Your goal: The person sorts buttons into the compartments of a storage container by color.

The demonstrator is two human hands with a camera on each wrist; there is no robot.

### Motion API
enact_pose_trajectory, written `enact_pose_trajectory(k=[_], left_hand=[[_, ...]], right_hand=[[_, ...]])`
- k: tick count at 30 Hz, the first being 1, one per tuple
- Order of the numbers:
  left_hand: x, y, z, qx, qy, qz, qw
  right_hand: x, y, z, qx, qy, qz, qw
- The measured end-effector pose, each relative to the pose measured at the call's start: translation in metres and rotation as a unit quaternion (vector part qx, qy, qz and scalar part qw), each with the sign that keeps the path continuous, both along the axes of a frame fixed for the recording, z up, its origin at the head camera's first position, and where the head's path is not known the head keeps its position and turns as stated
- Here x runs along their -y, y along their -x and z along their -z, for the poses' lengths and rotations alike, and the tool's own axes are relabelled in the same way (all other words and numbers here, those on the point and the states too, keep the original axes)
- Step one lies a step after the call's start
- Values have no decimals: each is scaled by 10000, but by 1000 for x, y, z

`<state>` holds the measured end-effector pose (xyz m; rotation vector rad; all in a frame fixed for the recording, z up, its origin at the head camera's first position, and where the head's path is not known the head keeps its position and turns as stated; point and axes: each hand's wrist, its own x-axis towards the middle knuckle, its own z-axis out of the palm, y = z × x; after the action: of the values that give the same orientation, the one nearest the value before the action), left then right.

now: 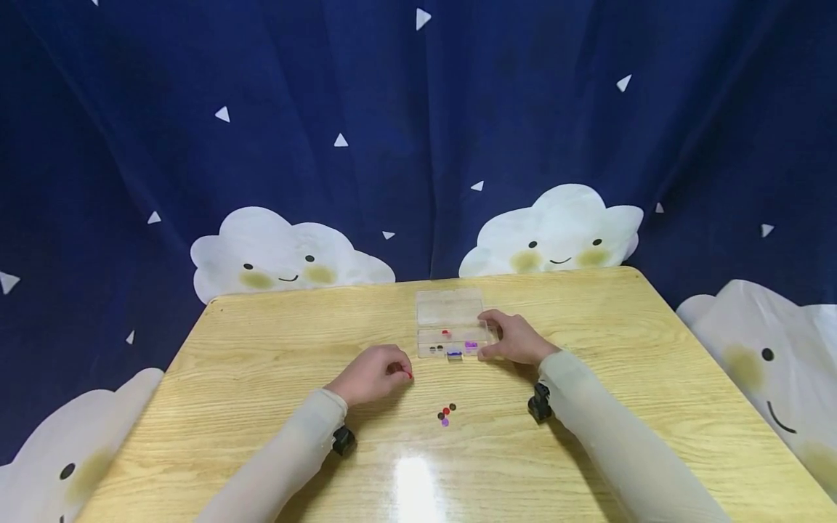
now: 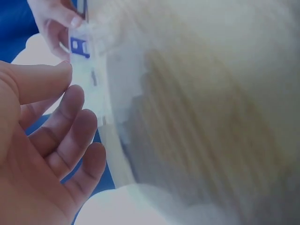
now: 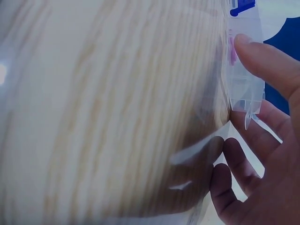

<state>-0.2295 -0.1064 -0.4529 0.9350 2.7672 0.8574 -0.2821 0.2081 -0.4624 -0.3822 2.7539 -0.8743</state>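
A clear plastic compartment box (image 1: pixel 450 319) lies open at the middle of the wooden table (image 1: pixel 261 341), with small red, purple and dark beads in its front cells. My right hand (image 1: pixel 516 338) grips the box's right end; in the right wrist view its thumb (image 3: pixel 265 58) presses on the box edge (image 3: pixel 243 70), with the fingers curled below. My left hand (image 1: pixel 373 375) rests curled on the table left of the box and pinches a small red bead (image 1: pixel 408 375) at its fingertips. The left wrist view shows the left hand's fingers (image 2: pixel 70 117) near the box (image 2: pixel 86 70); the bead is hidden there.
Several loose beads (image 1: pixel 447 414), red, dark and purple, lie on the table in front of the box, between my forearms. A dark blue curtain (image 1: pixel 418 145) with white clouds hangs behind the table. Wide bare wood stretches to the left and right.
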Motion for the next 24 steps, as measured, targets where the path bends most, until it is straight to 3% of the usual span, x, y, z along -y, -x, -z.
enact_pose_trajectory(k=[8,24], left_hand=[[2,7,-10,-12,-164,-288,9994],[-15,43,-22,-176,-242,-654,9974]], right_hand=[[-1,0,1,-119,10,-56,9999],[0,3,6,57,179,28,9998]])
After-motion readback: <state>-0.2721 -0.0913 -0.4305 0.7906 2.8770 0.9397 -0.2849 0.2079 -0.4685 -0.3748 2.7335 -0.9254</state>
